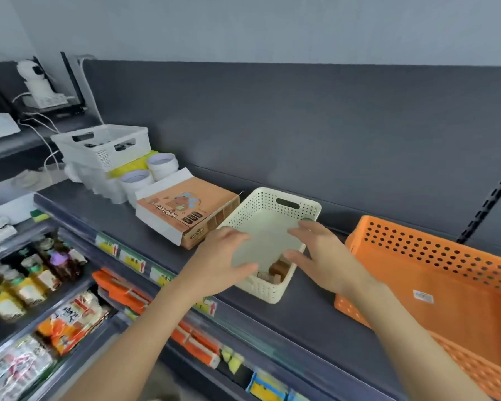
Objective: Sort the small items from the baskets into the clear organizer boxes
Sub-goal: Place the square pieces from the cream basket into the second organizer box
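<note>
A cream perforated basket stands on the dark shelf. Both of my hands hold a flat pale panel, perhaps a clear lid or box, over the basket. My left hand grips its left edge and my right hand grips its right edge. Under the panel, small brown items lie in the basket's near corner. An orange perforated basket sits to the right; its contents are out of sight.
An orange-and-white carton lies left of the cream basket. Behind it stand white tape rolls and a white basket. Lower shelves hold packaged goods. A dark back panel rises behind the shelf.
</note>
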Motion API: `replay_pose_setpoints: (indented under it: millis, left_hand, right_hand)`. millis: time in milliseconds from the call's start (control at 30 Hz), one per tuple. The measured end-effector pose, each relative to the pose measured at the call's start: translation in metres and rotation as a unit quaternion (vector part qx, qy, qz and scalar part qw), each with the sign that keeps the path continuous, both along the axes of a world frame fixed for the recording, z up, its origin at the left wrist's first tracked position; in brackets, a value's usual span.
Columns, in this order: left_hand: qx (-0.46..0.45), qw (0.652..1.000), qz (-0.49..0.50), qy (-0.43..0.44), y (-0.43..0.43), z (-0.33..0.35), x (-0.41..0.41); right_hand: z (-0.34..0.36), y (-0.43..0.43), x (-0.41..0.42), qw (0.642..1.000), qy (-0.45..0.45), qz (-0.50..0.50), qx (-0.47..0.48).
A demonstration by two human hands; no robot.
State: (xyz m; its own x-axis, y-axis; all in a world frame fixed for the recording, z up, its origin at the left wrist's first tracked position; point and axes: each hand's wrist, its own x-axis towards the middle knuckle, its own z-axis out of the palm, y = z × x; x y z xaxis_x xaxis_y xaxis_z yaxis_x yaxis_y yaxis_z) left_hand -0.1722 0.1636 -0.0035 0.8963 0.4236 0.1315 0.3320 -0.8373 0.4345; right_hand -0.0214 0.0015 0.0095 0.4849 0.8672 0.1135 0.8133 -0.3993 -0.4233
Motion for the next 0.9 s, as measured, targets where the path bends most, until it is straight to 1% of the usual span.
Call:
replay_pose_setpoints:
  millis: [100, 233, 367, 533, 733, 900]
  left_hand:
    - [-0.015, 0.998, -0.051, 0.031, 0.019, -0.002, 0.015]
    - [-0.030, 0.987, -0.135, 0.082, 0.031, -0.009, 0.044]
    - [-0.070, 0.969, -0.190, 0.144, 0.037, -0.017, 0.073]
    - [-0.074, 0.941, -0.256, 0.211, 0.038, -0.022, 0.097]
    - [-0.080, 0.930, -0.280, 0.225, 0.046, -0.032, 0.117]
    - [-0.081, 0.931, -0.294, 0.200, 0.055, -0.036, 0.128]
  right_hand:
    - [-0.002, 0.014, 0.001, 0.999, 0.021, -0.034, -0.013]
    - [-0.004, 0.024, 0.008, 0.998, 0.011, -0.060, -0.009]
    - [-0.005, 0.029, 0.018, 0.998, -0.009, -0.065, 0.003]
    - [-0.006, 0.032, 0.031, 0.997, -0.011, -0.072, 0.015]
    - [-0.014, 0.036, 0.047, 0.996, -0.001, -0.081, 0.025]
    - [-0.017, 0.042, 0.055, 0.995, 0.005, -0.092, 0.028]
